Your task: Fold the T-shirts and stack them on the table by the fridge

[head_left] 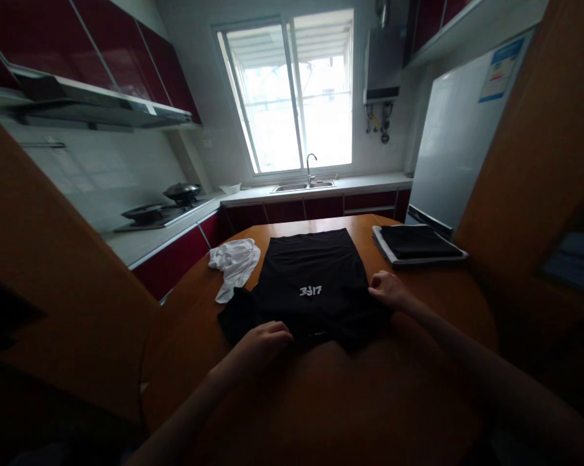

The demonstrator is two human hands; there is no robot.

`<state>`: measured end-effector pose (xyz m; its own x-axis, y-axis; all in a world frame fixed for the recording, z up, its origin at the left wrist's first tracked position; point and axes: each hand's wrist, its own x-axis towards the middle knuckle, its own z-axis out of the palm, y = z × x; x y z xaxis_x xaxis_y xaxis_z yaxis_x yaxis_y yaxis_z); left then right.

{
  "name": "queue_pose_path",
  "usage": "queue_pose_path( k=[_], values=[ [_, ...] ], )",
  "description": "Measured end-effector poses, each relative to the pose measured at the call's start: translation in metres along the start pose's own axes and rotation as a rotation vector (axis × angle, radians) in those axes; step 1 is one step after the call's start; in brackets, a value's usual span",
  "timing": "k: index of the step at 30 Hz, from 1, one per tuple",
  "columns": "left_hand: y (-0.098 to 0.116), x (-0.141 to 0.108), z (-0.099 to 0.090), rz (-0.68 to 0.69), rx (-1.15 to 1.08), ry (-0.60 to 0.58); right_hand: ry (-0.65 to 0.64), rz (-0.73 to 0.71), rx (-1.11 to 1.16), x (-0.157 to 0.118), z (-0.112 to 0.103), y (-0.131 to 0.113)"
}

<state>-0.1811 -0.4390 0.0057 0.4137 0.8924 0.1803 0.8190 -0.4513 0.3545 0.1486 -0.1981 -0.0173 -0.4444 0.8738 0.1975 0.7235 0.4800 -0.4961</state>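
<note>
A black T-shirt (pixel 316 265) lies spread on the round wooden table, with white lettering on its middle and its hem toward the window. My left hand (pixel 271 333) is closed on the shirt's near edge, left of the collar. At the shirt's right side, my right hand (pixel 386 288) pinches the fabric edge between thumb and fingers. The left sleeve sticks out past my left hand, somewhat bunched. Dim light hides the details of the cloth under my fingertips.
A crumpled white cloth (pixel 237 262) rests left of the shirt. Folded black and white garments (pixel 418 243) are stacked at the right. The wooden table (pixel 447 304) has a curved edge. Beyond stand a counter with a sink (pixel 304 186), a stove with pans (pixel 182 193) and a fridge (pixel 460 129).
</note>
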Motion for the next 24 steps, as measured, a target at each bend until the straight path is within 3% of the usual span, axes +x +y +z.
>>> queue_pose_path(
  k=[5,8,12,15,17,19,22,24],
  values=[
    [-0.012,-0.02,-0.01,-0.004,-0.102,0.092,0.32,0.104,0.252,-0.016,-0.019,0.016],
    [-0.016,-0.032,-0.009,-0.018,-0.143,0.103,0.412,0.166,0.235,-0.033,-0.028,0.035],
    [-0.015,-0.039,-0.002,-0.032,-0.172,0.025,0.289,0.302,0.06,-0.058,-0.028,0.065],
    [-0.011,-0.037,-0.001,-0.033,-0.176,-0.015,0.189,0.363,-0.067,-0.075,-0.025,0.068],
    [-0.007,-0.035,-0.003,-0.032,-0.179,-0.005,0.21,0.242,-0.073,-0.087,-0.022,0.054],
    [-0.004,-0.033,-0.005,-0.031,-0.184,-0.01,0.206,-0.038,-0.023,-0.099,-0.016,0.031],
    [-0.004,-0.032,-0.005,-0.039,-0.171,-0.07,0.014,-0.48,0.028,-0.116,-0.001,-0.006],
    [-0.007,-0.032,-0.001,-0.035,-0.149,-0.089,-0.101,-0.611,-0.016,-0.121,0.011,-0.024]
  ],
)
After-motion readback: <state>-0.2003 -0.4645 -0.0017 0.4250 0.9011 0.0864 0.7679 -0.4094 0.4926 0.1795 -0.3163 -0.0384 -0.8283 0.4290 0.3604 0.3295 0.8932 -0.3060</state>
